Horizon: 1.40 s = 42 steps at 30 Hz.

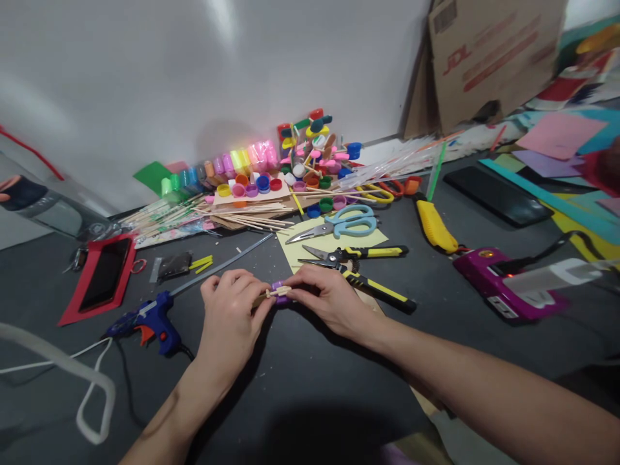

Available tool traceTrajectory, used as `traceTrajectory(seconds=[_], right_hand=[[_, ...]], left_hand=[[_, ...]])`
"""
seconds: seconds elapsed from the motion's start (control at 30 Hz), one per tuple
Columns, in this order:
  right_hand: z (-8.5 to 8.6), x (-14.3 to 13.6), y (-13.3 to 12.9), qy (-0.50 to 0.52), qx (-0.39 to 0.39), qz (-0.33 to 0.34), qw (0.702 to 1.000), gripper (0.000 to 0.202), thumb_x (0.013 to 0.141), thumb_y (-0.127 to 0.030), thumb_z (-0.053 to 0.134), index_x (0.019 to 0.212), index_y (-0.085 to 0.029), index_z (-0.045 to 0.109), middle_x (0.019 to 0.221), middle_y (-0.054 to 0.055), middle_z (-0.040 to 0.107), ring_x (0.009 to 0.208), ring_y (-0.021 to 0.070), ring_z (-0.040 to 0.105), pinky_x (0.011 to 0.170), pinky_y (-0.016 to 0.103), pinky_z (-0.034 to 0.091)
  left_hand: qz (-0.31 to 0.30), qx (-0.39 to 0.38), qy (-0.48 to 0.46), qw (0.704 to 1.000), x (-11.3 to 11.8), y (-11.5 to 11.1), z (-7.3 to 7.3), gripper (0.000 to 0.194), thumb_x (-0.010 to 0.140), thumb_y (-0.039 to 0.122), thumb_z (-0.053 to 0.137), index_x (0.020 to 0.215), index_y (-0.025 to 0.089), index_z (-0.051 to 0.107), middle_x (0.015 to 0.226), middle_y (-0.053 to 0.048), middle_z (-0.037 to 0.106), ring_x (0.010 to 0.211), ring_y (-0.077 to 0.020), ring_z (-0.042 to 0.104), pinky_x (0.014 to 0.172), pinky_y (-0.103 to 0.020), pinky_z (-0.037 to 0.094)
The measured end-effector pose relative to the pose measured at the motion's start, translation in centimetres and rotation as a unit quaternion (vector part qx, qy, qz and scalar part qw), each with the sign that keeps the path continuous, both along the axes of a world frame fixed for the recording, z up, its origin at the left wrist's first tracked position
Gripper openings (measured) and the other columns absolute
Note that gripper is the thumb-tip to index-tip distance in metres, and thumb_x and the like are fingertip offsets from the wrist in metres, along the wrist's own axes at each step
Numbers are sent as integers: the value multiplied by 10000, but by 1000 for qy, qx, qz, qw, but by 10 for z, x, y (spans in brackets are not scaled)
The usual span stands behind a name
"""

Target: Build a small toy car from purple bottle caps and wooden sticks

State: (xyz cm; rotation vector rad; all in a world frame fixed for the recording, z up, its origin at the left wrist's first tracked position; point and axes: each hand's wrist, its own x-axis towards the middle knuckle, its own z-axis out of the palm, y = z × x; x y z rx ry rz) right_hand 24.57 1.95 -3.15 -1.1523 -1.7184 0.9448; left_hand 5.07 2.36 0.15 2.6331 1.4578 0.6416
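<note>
Bare forearms (pixel 450 361) reach in from the bottom corners, nearest the camera, over a dark table (pixel 368 387). Left hand (pixel 232 310) and right hand (pixel 334 300) almost meet, both narrowed to a fingertip pinch on a few short pale sticks (pixel 279 292), which lie across a small purple piece (pixel 282 301) between them; whether they are joined to it, I cannot tell. With so little to grip, the sticks could roll or skew if one hand squeezes harder than the other, and the purple piece might slide if pushed from one side. The cutters (pixel 382 292) lie just beyond the right hand, blades apart, with the blue scissors (pixel 356 223) behind them; a careless forward sweep could catch a knuckle. The blue glue gun (pixel 162 328) rests on its side near the left hand; if hot, its nozzle could burn whatever brushes it.
</note>
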Motion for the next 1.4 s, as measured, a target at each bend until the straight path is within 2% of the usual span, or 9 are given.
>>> traceTrajectory(seconds=[0.33,0.87,1.17,1.4], right_hand=[[0,0,-1,-17,9,1,1000,104,938,-252,651,930,-206,744,825,22,682,809,166,626,742,278,473],[2,0,-2,-21,10,0,1000,90,927,-226,660,923,-201,746,821,16,686,796,161,628,741,275,469],[10,5,-1,5,20,-43,999,93,909,-254,660,901,-208,741,815,21,702,760,166,629,711,292,477],[10,7,-1,26,22,-53,998,104,883,-254,664,902,-197,748,813,23,710,737,167,633,683,296,487]], left_hand=[[-3,-3,8,1000,0,-2,2,59,926,245,650,891,226,695,911,-33,757,994,-265,617,881,-464,282],[-2,2,9,1000,0,-2,1,52,918,237,662,884,218,696,908,-26,753,987,-261,618,878,-454,282],[3,1,-7,1000,-7,0,5,57,925,228,646,922,230,703,935,-36,759,1017,-265,619,883,-458,294],[-26,1,24,999,-11,3,10,80,932,226,636,957,245,709,965,-23,760,1106,-293,597,956,-516,282]])
